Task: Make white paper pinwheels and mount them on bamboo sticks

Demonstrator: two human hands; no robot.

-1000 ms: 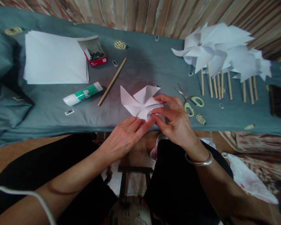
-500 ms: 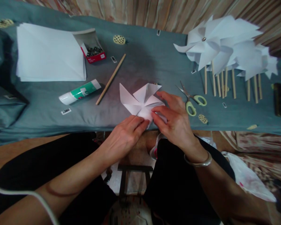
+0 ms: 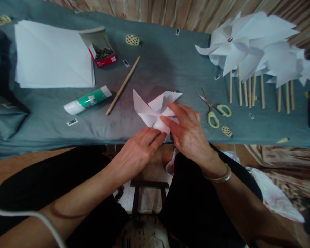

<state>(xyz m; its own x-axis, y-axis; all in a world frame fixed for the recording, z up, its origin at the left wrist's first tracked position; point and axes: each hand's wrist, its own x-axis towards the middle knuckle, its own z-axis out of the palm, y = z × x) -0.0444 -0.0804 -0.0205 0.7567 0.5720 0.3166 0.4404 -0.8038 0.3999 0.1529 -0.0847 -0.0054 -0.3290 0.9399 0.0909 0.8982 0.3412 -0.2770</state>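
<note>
left hand (image 3: 138, 151): fingertips press near edge of one folded paper pinwheel (image 3: 155, 110) at table edge | right hand (image 3: 188, 132): fingers flat on its centre | beside: one scissors (image 3: 215, 110), one stick (image 3: 122, 86), one glue tube (image 3: 88, 100)

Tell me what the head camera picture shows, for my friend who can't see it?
Two bare hands, the left hand and right hand, press on a half-folded white paper pinwheel on a grey-blue cloth. Nearby lie a glue stick, a wooden stick, scissors, a paper stack and finished pinwheels.
</note>
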